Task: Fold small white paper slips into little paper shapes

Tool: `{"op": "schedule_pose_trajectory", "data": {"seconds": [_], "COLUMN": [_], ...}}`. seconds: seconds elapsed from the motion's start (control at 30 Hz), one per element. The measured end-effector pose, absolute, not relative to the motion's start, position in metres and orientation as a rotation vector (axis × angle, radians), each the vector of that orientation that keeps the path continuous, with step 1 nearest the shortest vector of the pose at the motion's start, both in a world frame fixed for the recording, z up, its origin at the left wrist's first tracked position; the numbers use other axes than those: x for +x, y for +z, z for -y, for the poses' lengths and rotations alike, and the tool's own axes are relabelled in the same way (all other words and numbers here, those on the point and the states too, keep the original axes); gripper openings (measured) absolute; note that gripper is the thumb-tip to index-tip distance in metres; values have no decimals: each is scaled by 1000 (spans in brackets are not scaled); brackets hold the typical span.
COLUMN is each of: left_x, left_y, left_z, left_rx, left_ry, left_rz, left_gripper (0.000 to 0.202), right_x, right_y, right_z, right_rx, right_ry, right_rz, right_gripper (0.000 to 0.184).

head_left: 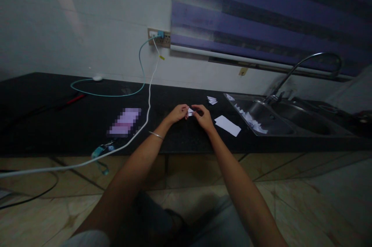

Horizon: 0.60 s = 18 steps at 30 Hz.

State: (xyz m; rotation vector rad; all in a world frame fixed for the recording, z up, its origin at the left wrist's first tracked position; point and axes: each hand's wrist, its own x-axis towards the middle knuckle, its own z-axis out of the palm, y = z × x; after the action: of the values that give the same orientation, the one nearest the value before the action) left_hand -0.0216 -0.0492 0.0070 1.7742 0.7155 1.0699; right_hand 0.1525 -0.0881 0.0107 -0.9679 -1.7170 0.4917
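Note:
My left hand (178, 113) and my right hand (204, 117) meet over the black countertop (58, 119), and both pinch a small folded piece of white paper (190, 112) between their fingertips. A thin bangle sits on my left wrist. A flat white paper sheet (227, 125) lies just right of my right hand. A small folded white paper (212, 100) rests further back on the counter.
A steel sink (270, 117) with a curved tap (308, 63) lies to the right, with white paper pieces (250, 119) along its left side. A white cable (136, 134) and a teal cable (116, 94) run from the wall socket (159, 37). A blurred-out flat item (124, 122) lies left of my hands.

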Motion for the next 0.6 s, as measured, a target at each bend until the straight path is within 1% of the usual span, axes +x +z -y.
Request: {"op": "schedule_pose_trajectory", "data": {"seconds": [0.1, 0.17, 0.4, 0.6], "left_x": [-21, -21, -24, -23], "left_y": [9, 11, 11, 5], "left_z": [52, 55, 58, 52], "left_rx": [1798, 1838, 2009, 1998], "left_ry": [1058, 1039, 1037, 1027], "left_rz": [-736, -745, -793, -790], "left_gripper": [27, 24, 27, 28], "right_x": [155, 156, 156, 158], "right_y": [9, 7, 2, 0], "right_z": [82, 79, 77, 76], "right_rx": [-1041, -1071, -1094, -1105], "right_ry": [761, 868, 844, 771], "right_rz": [1593, 1546, 1592, 1605], "right_gripper": [31, 30, 29, 30]}}
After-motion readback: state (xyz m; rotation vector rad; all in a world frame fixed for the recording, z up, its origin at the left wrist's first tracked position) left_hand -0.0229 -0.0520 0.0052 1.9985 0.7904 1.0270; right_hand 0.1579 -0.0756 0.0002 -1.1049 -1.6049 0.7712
